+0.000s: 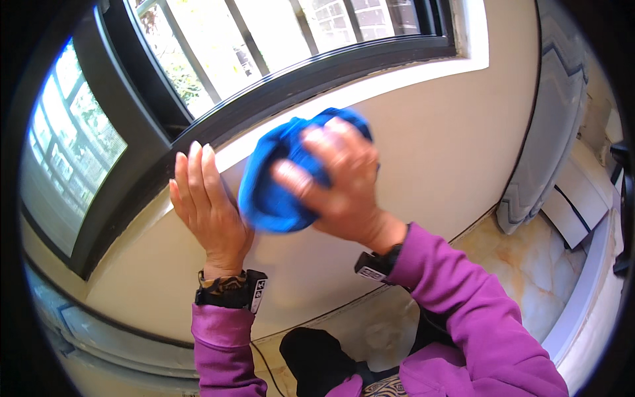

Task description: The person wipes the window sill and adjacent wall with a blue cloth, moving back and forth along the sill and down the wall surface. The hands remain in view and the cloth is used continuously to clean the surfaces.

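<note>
My right hand (342,183) grips a bunched blue cloth (278,198), thumb and fingers pressed into its folds. The cloth is held in front of the white window sill (397,82) and the beige wall below it; whether it touches either is unclear. My left hand (208,208) holds nothing. Its fingers are stretched upward and slightly apart, with the tips at the sill's edge by the black window frame (297,89). Black straps with small boxes circle both wrists.
A sliding window sash (74,149) stands at the left, and metal bars (245,37) cross the opening outside. Grey patterned curtains (545,109) hang at the right. A white cabinet (578,193) stands on the marbled floor (536,268). A thin cable (265,364) runs along the floor below.
</note>
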The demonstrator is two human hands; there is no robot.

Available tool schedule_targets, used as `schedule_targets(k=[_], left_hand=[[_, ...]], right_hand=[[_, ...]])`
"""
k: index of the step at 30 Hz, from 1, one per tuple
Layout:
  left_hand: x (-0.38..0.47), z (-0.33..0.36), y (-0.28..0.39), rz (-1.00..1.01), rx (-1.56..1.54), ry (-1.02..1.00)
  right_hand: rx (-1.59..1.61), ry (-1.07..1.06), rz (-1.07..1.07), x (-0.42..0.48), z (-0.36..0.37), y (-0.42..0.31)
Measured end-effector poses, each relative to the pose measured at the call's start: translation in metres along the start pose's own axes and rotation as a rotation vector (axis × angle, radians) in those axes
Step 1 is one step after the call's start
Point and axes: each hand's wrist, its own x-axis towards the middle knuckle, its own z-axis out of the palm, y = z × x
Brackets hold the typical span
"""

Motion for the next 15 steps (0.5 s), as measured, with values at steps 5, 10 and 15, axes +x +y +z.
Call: schedule_targets(k=[5,10,15], left_hand=[[-0.011,0.014,0.008,-0.003,-0.059,0.093],[-0.010,0.013,0.010,0.001,0.000,0.099],[-0.013,0.017,0.009,-0.020,-0.010,0.107]], right_hand=[[0.004,0.049,0.058,-0.025,-0.010,0.053],[-0.271,0.164,0.203,-0.049,-0.059,0.189],[-0.369,0.382,0.633,-0.064,-0.099,0.267]])
